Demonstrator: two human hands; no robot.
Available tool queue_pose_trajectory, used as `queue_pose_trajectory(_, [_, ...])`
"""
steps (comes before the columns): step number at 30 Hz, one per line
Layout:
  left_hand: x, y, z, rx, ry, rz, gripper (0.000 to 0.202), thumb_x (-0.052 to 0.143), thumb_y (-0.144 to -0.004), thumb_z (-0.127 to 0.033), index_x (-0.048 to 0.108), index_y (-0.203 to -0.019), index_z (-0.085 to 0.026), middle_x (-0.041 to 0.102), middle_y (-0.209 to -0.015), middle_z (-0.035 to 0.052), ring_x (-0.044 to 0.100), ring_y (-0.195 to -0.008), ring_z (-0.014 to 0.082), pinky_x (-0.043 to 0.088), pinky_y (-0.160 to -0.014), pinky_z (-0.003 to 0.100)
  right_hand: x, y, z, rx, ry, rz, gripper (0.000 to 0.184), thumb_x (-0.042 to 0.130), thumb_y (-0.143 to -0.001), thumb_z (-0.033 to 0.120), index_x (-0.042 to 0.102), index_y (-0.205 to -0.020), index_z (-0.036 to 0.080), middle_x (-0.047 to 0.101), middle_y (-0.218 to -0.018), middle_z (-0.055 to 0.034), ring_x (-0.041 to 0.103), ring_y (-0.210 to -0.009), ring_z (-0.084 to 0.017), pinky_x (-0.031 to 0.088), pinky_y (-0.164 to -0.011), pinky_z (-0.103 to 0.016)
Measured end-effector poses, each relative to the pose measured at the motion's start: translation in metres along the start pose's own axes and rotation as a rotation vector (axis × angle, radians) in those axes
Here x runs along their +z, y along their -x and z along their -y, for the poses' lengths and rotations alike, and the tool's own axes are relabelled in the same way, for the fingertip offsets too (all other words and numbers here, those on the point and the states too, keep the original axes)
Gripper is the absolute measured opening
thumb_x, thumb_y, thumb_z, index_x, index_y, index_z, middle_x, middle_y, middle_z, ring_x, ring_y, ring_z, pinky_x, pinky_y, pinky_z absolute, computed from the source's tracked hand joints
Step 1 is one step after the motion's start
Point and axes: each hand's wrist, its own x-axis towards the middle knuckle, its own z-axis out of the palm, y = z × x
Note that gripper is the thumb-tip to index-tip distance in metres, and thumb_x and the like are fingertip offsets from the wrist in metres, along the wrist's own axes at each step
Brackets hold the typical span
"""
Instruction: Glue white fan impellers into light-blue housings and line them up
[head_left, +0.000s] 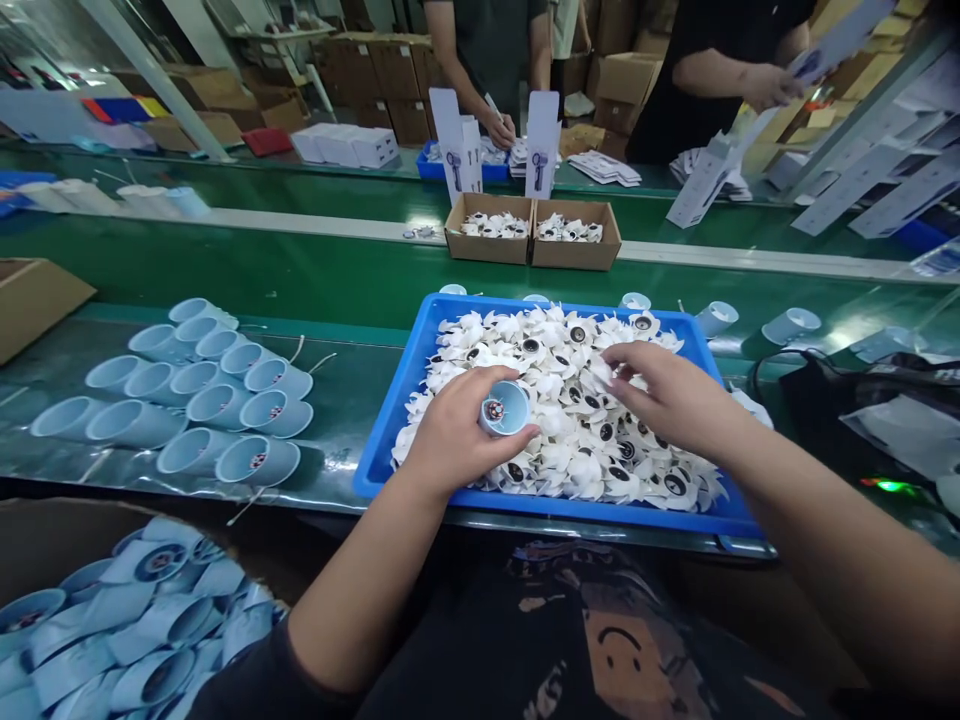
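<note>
My left hand (457,435) is wrapped round a pale blue fan housing (505,408), its open end facing up with a small motor inside. It hovers over the near left part of a blue tray (390,420) heaped with white fan blades (570,420). My right hand (664,395) reaches into the heap from the right, fingers curled down onto the blades; whether it has one pinched is hidden.
Several pale blue housings (195,395) lie stacked on the green bench to the left, more in a box (112,630) at the bottom left. Two cardboard boxes (532,235) of blades stand beyond the tray. People work across the belt. A black bag (847,400) sits right.
</note>
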Motion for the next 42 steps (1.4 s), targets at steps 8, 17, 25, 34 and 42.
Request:
queue_pose_trajectory(8, [0.007, 0.004, -0.011, -0.01, 0.082, -0.085, 0.068, 0.083, -0.072, -0.033, 0.046, -0.127, -0.02, 0.06, -0.119, 0.0108, 0.061, -0.112, 0.0272, 0.05, -0.097, 0.044, 0.009, 0.054, 0.021, 0.233, -1.598, 0.159, 0.03, 0.075, -0.087, 0.031, 0.062, -0.113, 0.023, 0.063, -0.103, -0.0028, 0.069, -0.092, -0.018, 0.057, -0.09, -0.032])
queue_pose_trajectory(17, [0.009, 0.005, -0.056, 0.123, -0.003, 0.15, 0.059, 0.076, -0.079, -0.027, 0.049, -0.131, -0.027, 0.057, -0.141, 0.0092, 0.053, -0.128, 0.0294, 0.039, -0.108, 0.051, 0.019, 0.063, 0.024, 0.234, -1.438, 0.124, 0.029, 0.073, -0.089, 0.039, 0.061, -0.108, 0.022, 0.061, -0.091, -0.0014, 0.062, -0.079, -0.011, 0.052, -0.077, -0.023])
queue_pose_trajectory(25, [0.017, 0.007, -0.067, 0.187, -0.138, 0.193, 0.054, 0.066, -0.08, -0.017, 0.05, -0.132, -0.02, 0.068, -0.123, 0.0069, 0.061, -0.116, 0.0249, 0.036, -0.106, 0.048, 0.014, 0.06, 0.042, -0.183, -0.248, -0.103, 0.027, 0.063, -0.092, 0.026, 0.063, -0.119, 0.028, 0.054, -0.108, -0.0033, 0.058, -0.097, -0.017, 0.048, -0.088, -0.036])
queue_pose_trajectory(34, [0.02, 0.01, -0.063, 0.244, 0.022, 0.068, 0.053, 0.067, -0.085, -0.018, 0.047, -0.133, -0.026, 0.066, -0.127, 0.0093, 0.06, -0.121, 0.0254, 0.04, -0.11, 0.052, 0.026, 0.062, 0.041, -0.075, -0.586, -0.204, 0.051, 0.075, -0.083, 0.035, 0.049, -0.125, 0.026, 0.046, -0.135, -0.0082, 0.046, -0.127, -0.025, 0.046, -0.101, -0.04])
queue_pose_trajectory(42, [0.036, 0.014, -0.069, 0.29, 0.224, -0.098, 0.052, 0.069, -0.082, -0.011, 0.049, -0.129, -0.024, 0.065, -0.123, 0.0105, 0.06, -0.122, 0.0247, 0.043, -0.112, 0.05, 0.058, 0.056, 0.054, 0.044, -1.456, 0.056, 0.052, 0.073, -0.087, 0.04, 0.055, -0.134, 0.027, 0.049, -0.143, -0.0069, 0.05, -0.129, -0.023, 0.044, -0.11, -0.038])
